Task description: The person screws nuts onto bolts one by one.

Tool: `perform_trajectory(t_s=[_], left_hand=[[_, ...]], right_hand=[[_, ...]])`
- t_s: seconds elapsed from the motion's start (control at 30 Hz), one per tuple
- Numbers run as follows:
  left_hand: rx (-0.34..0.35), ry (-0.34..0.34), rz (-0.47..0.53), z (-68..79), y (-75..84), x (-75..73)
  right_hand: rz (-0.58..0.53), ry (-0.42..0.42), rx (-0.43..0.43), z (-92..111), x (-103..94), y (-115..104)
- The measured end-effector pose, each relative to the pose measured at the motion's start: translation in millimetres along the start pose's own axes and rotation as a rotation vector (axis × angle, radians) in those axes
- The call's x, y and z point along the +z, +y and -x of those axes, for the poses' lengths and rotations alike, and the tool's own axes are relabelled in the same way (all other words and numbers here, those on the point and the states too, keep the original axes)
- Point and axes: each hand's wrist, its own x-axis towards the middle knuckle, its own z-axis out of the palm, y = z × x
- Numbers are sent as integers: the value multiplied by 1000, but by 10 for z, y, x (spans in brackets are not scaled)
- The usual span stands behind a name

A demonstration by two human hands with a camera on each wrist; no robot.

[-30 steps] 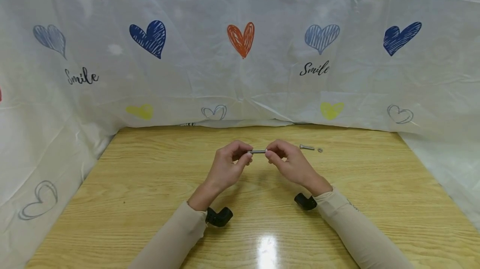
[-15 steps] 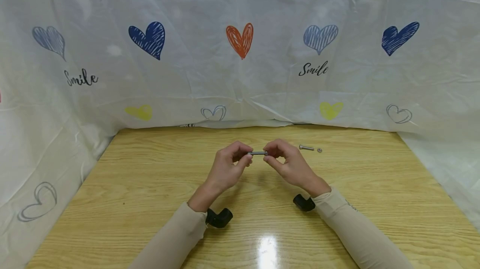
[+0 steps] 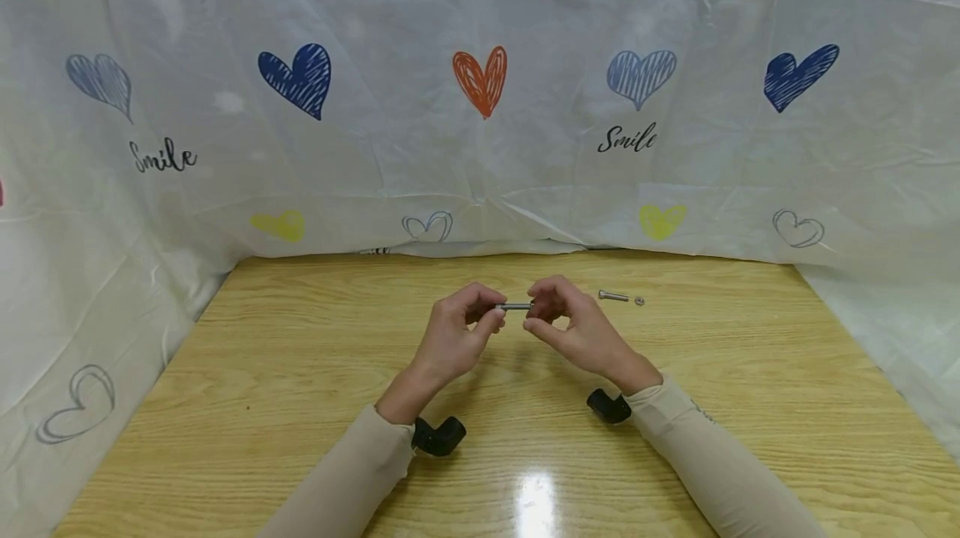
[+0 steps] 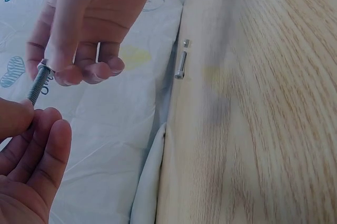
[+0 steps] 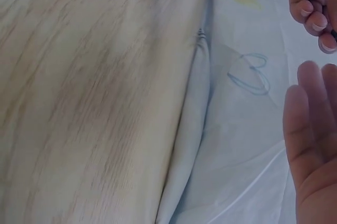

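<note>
My left hand (image 3: 454,334) pinches a metal bolt (image 3: 516,306) by its left end, holding it level above the table. In the left wrist view its threaded shank (image 4: 37,88) shows, with a small nut (image 4: 46,65) at the far end. The left hand's grip hides the bolt's other end. My right hand (image 3: 581,328) is around the nut end, its thumb apart from the nut and its fingers loosely bent. A fingertip lies at the nut; whether it presses cannot be told. The right wrist view shows only the right hand's fingers (image 5: 308,124) and part of the left hand.
A second bolt (image 3: 613,295) lies on the wooden table (image 3: 300,371) at the back right, with a loose nut (image 3: 640,300) beside it. A white cloth (image 3: 375,146) printed with hearts hangs behind the table and along its sides. Black wrist mounts (image 3: 439,436) sit at both wrists.
My right hand first pinched the bolt's right end; its fingers have since spread, the thumb moving down away from the nut. The left hand and bolt have stayed almost still.
</note>
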Motion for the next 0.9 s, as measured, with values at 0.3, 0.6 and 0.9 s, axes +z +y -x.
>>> perform_trajectory(t_s=[0.3, 0.6, 0.9], left_hand=[[0, 5, -3, -2, 29, 4], [-9, 1, 2, 7, 51, 1], [-11, -3, 0, 6, 58, -5]], right_hand=[[36, 2, -2, 11, 12, 58], [35, -10, 19, 14, 0, 104], [-8, 10, -64, 1, 31, 100]])
